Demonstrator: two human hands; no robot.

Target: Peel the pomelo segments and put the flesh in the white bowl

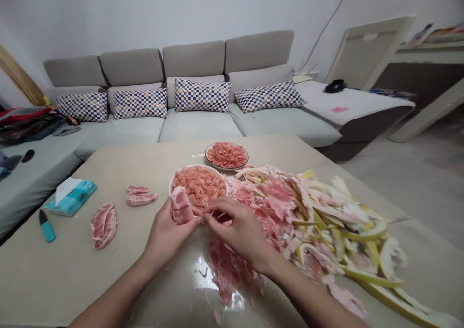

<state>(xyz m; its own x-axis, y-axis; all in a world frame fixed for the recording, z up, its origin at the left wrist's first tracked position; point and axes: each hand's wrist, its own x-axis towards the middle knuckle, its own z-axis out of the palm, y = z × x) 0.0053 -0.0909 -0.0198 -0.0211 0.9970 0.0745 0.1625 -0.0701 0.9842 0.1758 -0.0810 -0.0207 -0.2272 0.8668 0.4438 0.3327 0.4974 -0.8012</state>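
While left hand (165, 236) holds pomelo segment (181, 205), right hand (235, 229) pinches edge

**Glossy tabletop, matt pith, soft woven cloth**

A smooth, glossy tabletop (54, 279) is throwing back bright glare, while a wet, pulpy pomelo segment (181, 206) is glistening under its thin membrane. Torn pomelo peel (326, 231) is showing waxy yellow rind and matt, spongy pith. A glazed ceramic bowl (192, 167) is shining along its white rim. A thin plastic tissue packet (74, 200) is catching soft light, and a plastic marker (49, 232) is showing a smooth satin finish. Matt woven fabric is covering the sofa (197, 127) and its checked cushions (202, 96).
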